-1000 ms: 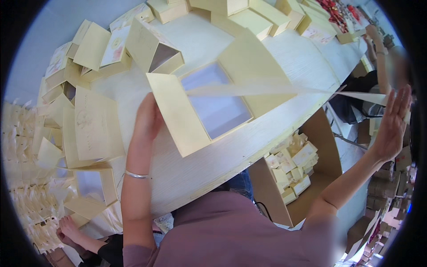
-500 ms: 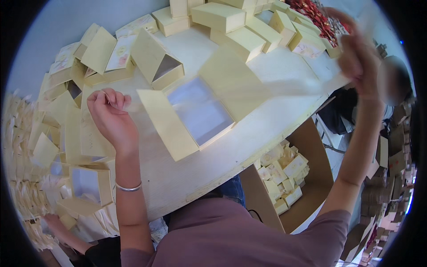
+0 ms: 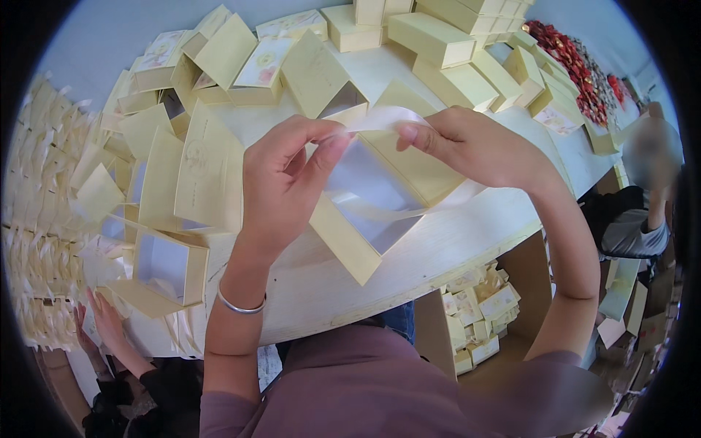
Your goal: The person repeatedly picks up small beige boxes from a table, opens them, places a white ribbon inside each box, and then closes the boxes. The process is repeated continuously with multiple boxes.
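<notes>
A white satin ribbon [image 3: 387,117] is stretched between my two hands, and a loop of it hangs below. My left hand [image 3: 281,182], with a silver bangle on its wrist, pinches one part between thumb and fingers. Closed on another stretch, my right hand [image 3: 485,150] holds it between thumb and fingers a short way to the right. Below the hands, a cream gift box [image 3: 347,241] lies on the table with its two flaps spread apart. Its pale inside shows, partly covered by my hands and the ribbon.
Cream boxes [image 3: 431,40] are stacked at the back, and several open boxes [image 3: 212,168] crowd the left. A cardboard carton [image 3: 522,292] of small cream boxes stands by the table's near edge. Co-workers appear at lower left, hands [image 3: 109,328] visible, and far right. Red items [image 3: 562,66] lie at the back right.
My hands have come together over the box from far apart, the right one moving in and down from the upper right. The ribbon now bends into a loop. The view has shifted.
</notes>
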### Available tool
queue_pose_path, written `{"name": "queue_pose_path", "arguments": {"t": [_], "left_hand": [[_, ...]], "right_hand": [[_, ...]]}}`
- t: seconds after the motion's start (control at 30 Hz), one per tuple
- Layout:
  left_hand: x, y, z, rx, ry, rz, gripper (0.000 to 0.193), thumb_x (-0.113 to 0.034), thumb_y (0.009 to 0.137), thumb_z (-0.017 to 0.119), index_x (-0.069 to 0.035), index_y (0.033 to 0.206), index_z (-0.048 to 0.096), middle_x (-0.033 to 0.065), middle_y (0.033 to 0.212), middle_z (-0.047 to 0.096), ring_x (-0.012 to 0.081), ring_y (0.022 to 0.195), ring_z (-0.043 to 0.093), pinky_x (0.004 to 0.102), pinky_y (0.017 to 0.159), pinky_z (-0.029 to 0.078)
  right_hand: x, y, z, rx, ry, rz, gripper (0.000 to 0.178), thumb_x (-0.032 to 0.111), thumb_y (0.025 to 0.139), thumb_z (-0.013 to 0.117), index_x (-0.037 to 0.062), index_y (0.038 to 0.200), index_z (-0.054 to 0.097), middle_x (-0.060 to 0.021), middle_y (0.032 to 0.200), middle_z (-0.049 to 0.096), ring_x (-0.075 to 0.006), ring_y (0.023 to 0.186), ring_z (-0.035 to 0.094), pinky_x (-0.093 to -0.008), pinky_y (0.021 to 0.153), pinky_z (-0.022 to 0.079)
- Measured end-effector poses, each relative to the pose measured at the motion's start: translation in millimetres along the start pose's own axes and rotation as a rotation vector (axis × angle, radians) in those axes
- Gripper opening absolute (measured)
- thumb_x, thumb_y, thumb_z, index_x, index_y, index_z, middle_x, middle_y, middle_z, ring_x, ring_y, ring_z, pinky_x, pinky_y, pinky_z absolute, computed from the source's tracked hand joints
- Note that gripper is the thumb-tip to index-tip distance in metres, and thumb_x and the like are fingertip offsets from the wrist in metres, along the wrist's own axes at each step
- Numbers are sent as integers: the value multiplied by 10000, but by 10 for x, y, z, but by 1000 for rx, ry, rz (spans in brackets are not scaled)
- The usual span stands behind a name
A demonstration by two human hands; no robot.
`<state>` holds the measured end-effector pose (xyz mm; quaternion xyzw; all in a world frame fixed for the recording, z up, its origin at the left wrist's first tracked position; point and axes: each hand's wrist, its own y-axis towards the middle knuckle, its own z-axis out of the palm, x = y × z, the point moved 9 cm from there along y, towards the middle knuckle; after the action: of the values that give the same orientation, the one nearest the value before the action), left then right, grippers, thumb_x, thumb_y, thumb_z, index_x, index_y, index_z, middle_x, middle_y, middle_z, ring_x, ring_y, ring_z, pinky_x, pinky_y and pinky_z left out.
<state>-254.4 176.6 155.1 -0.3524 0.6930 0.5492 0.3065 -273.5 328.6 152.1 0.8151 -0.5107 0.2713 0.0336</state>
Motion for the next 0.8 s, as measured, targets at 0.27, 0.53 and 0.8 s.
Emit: {"name": "queue_pose_path", "arguments": {"t": [0.27,0.53,0.8], "left_hand": [[77,-10,-54,-125,52,23,228,-88,769,624,-25,972,541,-25,745,499,11,496,265,165,430,218],[111,43,-151,-119,131,-94,292,-124,761,651,-25,1009,533,-27,811,455,10,499,224,153,444,215],[107,48,10,-3,111,-70,77,-47,782,608,12,827,584,-32,722,445,0,570,298,152,466,227]], "right_hand": [[209,114,22,-62,322,-242,216,144,878,447,-24,935,569,-69,617,520,-134,564,474,-272,560,399],[123,180,77,-3,468,-261,154,50,881,439,-15,921,573,-34,674,558,-68,575,492,-197,535,413],[314,164,48,7,637,-288,182,146,828,490,-15,786,561,-58,637,569,-102,533,518,-219,525,429]]}}
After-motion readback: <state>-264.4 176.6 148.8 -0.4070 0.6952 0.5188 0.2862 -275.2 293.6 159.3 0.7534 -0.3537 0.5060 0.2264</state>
